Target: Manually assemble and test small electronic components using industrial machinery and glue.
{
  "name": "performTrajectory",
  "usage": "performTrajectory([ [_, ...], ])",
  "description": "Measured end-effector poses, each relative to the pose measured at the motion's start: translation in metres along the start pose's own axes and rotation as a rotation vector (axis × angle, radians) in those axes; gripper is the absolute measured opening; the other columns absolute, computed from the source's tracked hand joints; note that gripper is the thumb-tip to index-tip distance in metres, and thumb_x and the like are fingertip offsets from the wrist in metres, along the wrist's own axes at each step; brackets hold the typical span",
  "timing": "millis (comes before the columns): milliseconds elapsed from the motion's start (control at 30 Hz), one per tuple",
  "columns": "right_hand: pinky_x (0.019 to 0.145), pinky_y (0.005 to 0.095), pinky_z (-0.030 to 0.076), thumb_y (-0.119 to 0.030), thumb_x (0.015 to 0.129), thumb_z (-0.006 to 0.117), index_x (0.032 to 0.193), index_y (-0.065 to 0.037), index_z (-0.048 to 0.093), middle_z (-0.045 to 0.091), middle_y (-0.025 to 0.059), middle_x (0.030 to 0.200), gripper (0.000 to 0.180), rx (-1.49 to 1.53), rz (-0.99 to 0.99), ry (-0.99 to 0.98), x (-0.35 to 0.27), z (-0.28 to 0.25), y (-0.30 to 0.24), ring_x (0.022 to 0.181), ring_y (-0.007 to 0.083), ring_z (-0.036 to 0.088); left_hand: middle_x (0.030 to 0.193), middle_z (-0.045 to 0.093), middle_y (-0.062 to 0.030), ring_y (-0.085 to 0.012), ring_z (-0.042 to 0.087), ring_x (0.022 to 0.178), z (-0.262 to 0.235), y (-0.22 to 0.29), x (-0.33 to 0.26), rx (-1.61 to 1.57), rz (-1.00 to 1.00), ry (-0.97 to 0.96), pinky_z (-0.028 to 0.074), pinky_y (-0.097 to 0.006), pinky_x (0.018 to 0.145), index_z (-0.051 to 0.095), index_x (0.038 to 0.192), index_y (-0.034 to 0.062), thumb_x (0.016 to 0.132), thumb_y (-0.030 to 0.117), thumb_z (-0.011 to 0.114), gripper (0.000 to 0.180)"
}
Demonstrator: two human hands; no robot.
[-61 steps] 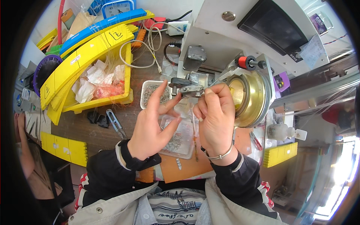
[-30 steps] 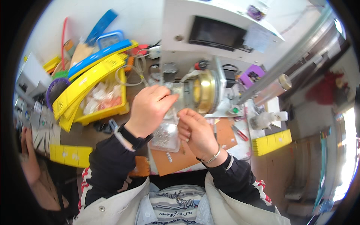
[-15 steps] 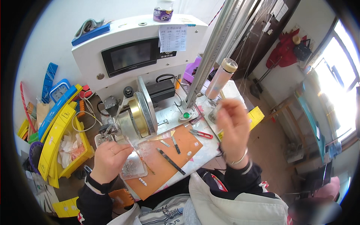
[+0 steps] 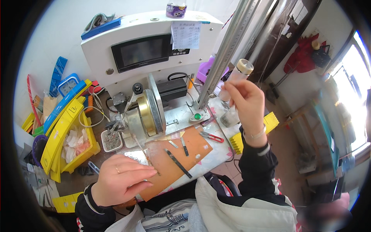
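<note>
My left hand (image 4: 121, 181) lies low on the brown mat (image 4: 176, 152), fingers pressed together in a pinch beside a clear plastic bag (image 4: 136, 156); anything between the fingertips is too small to see. My right hand (image 4: 247, 102) is raised to the right of the white winding machine (image 4: 147, 50), its fingers closed around a clear tube with a brass-coloured cap (image 4: 242, 69). A brass-coloured wheel (image 4: 145, 114) sits on the machine's front, between my two hands.
Black tweezers (image 4: 177, 163) and red-handled snips (image 4: 211, 136) lie on the bench by the mat. A small tray of tiny parts (image 4: 112, 141) and a yellow bin (image 4: 79, 135) stand at the left. A metal post (image 4: 224, 58) rises beside the tube.
My head has lifted from close work at the wheel. My right hand left the wheel and rose to the tube at the right; my left hand dropped onto the mat.
</note>
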State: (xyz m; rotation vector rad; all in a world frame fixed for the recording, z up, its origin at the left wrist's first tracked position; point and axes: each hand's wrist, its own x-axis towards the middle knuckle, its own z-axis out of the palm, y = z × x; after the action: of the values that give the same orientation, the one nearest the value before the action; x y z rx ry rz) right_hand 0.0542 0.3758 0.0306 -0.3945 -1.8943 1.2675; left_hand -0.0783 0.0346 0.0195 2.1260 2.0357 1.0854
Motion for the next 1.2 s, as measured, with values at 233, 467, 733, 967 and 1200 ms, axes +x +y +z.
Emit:
performTrajectory([
  [233,0.046,0.0171,0.044,-0.004,0.097,0.068,0.104,0.005,0.068,0.076,0.0168,0.090,0.011,0.641,0.245,-0.313,-0.057,0.021,-0.043,0.057,0.0054,0.062,0.093,0.072,-0.0082,-0.0203,0.068,0.086,0.021,0.017,0.055,-0.668,-0.263,0.373,0.050,-0.033,0.076,0.072,0.110,-0.0004,0.085,0.017,0.078,0.031],
  [467,0.047,0.0171,0.045,-0.001,0.097,0.067,0.104,0.005,0.069,0.076,0.0153,0.090,0.010,0.623,0.235,-0.330,-0.059,0.027,-0.050,0.059,0.0050,0.064,0.104,0.074,-0.0083,-0.0146,0.067,0.095,0.057,0.014,0.083,-0.779,-0.303,0.277,0.050,-0.030,0.083,0.072,0.112,-0.0001,0.074,0.020,0.091,0.046],
  [733,0.048,0.0169,0.041,-0.001,0.091,0.074,0.098,0.004,0.072,0.077,0.0085,0.089,0.009,0.263,0.122,-0.153,-0.064,0.034,-0.045,0.060,0.0017,0.063,0.098,0.065,-0.0050,-0.0150,0.059,0.094,0.059,0.025,0.092,-0.497,-0.246,0.463,0.046,-0.030,0.084,0.068,0.108,-0.0005,0.069,0.025,0.092,0.053],
  [967,0.047,0.0187,0.034,-0.004,0.086,0.079,0.094,-0.006,0.076,0.075,0.0011,0.081,0.010,-0.071,-0.196,-0.060,-0.058,0.035,-0.028,0.057,0.0006,0.063,0.094,0.067,-0.0100,-0.0167,0.062,0.085,0.068,0.028,0.109,-0.263,-0.130,0.441,0.048,-0.030,0.077,0.069,0.107,0.0003,0.076,0.007,0.086,0.037],
  [1200,0.051,0.0191,0.038,-0.007,0.091,0.076,0.102,-0.006,0.075,0.074,-0.0017,0.082,0.011,-0.255,-0.178,0.234,-0.022,-0.008,0.010,0.063,0.0009,0.058,0.096,0.074,-0.0141,-0.0155,0.067,0.075,0.056,0.011,0.086,-0.793,-0.351,0.648,0.053,-0.027,0.071,0.068,0.108,-0.0004,0.092,-0.001,0.070,0.017],
])
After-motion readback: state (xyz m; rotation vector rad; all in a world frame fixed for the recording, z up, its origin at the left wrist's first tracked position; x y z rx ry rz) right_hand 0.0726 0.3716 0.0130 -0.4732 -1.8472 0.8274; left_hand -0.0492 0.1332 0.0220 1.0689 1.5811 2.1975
